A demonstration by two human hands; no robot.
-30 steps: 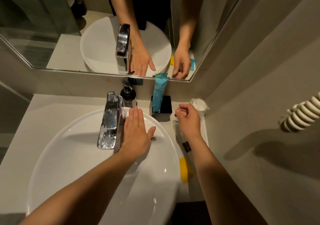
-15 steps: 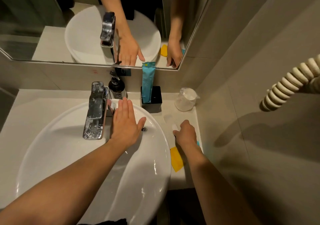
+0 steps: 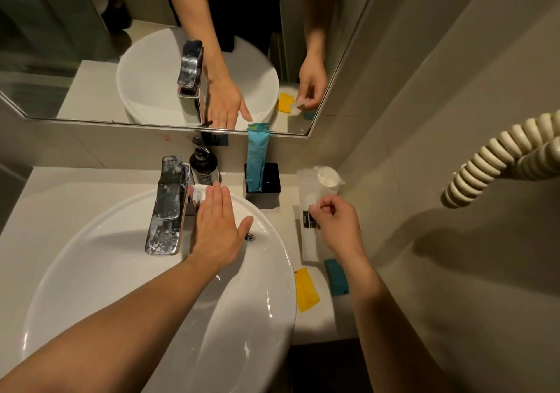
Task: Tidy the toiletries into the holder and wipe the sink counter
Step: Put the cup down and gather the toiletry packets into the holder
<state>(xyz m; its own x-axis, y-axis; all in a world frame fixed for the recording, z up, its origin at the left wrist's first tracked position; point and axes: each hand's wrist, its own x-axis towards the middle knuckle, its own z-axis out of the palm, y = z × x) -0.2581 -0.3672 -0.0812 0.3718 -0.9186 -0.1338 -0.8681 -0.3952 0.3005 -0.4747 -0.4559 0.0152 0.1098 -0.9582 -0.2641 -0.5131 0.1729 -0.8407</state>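
Observation:
A black square holder [image 3: 266, 185] stands on the counter behind the basin, with a tall teal packet [image 3: 256, 156] upright in it. My left hand [image 3: 216, 229] lies flat on the white basin's rim, fingers apart, beside the tap, over a white cloth [image 3: 198, 194]. My right hand [image 3: 338, 226] pinches a clear plastic sachet with a black label [image 3: 309, 235], lifted above the counter right of the basin. A yellow sachet [image 3: 306, 289] and a teal sachet [image 3: 336, 276] lie flat on the counter near my right wrist.
A chrome tap [image 3: 168, 204] stands at the basin's [image 3: 121, 271] back, with a dark pump bottle [image 3: 203, 162] behind it. A plastic-wrapped cup [image 3: 325, 180] sits in the right corner. The mirror [image 3: 91, 44] hangs above; a coiled cord [image 3: 497, 159] hangs on the right wall.
My right hand dropped to the counter by the yellow sachet, then rose again holding the clear sachet by its top. My left hand stayed on the basin rim.

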